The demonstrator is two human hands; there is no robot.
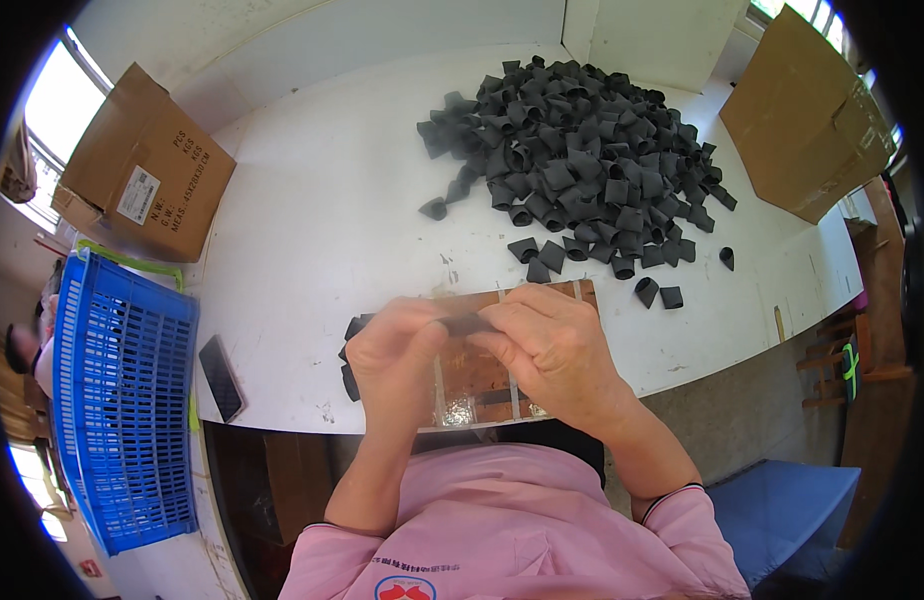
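Observation:
A short dark grey sleeve-like piece [466, 324] is stretched between my two hands, above a brown board [482, 372] with pale strips of tape across it. My left hand [394, 345] pinches its left end between thumb and fingers. On the other end, the thumb and forefinger of my right hand [554, 345] are closed. Partly hidden behind my left hand, a few more dark pieces [351, 380] lie on the table. A big heap of similar dark grey tube-like pieces [592, 150] spreads over the far right of the table, with several loose ones at its near edge.
The white table [312, 200] has a curved front edge. At far left stands a cardboard box [147, 175], at far right another cardboard box [807, 120]. A blue plastic basket [127, 400] is at my left, beside a phone [221, 378]. A blue panel [782, 510] stands low at right.

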